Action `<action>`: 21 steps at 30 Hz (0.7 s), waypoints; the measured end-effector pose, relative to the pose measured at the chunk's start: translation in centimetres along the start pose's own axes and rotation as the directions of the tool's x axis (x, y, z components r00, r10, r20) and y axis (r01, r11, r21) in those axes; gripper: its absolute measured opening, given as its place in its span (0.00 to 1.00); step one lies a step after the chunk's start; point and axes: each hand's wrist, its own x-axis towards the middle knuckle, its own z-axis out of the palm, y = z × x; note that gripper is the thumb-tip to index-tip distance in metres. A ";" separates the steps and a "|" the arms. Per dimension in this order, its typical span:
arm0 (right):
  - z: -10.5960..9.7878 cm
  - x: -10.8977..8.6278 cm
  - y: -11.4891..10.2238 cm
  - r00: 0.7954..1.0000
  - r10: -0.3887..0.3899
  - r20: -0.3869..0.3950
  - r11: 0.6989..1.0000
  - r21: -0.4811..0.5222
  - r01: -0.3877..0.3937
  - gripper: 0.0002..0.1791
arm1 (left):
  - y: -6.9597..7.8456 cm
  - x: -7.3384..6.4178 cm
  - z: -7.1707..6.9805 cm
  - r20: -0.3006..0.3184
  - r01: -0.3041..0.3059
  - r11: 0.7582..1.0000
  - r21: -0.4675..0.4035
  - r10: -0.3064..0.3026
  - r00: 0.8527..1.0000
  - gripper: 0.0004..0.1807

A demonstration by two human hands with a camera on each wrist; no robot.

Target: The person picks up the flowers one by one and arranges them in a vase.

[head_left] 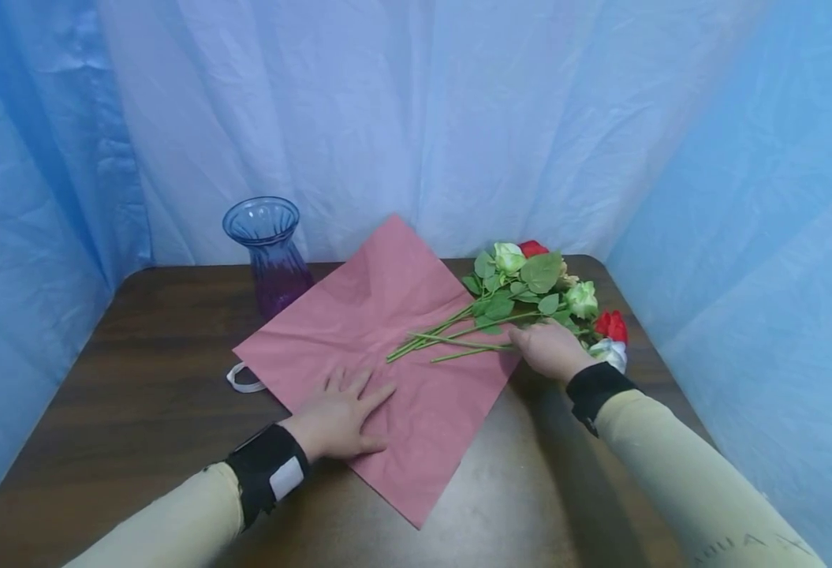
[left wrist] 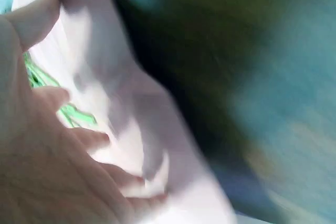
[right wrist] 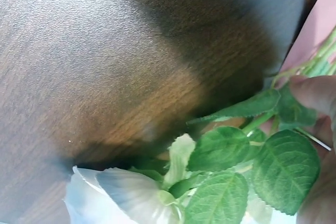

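Note:
A square sheet of pink wrapping paper lies turned cornerwise on the table. My left hand rests on its lower left part, palm down with the fingers spread. Artificial roses in white, red and pale green lie over the right corner, stems pointing left across the paper. At the near side of the bunch, my right hand pinches rose stems. Close up in the right wrist view, the thumb presses by a leaf, with a white rose below. The hand hides part of the stems.
A blue-purple glass vase stands behind the paper's left edge. A loop of white ribbon sticks out from the paper's left corner. Pale blue curtains close in the back and sides of the brown wooden table.

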 end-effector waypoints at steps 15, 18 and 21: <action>0.6 1.5 -1.5 0.967 -0.141 -0.212 0.990 -0.001 0.144 0.15 | -0.4 0.1 -0.1 0.024 0.112 0.993 0.044 -0.113 0.993 0.49; 0.4 2.1 -2.1 0.957 -0.171 -0.233 0.985 -0.054 0.163 0.25 | -0.9 0.0 -0.1 0.015 0.133 0.989 0.057 -0.134 0.991 0.51; 0.1 2.7 -2.8 0.951 -0.207 -0.229 0.976 -0.118 0.184 0.30 | -1.1 0.1 0.1 0.019 0.142 0.987 0.070 -0.143 0.990 0.53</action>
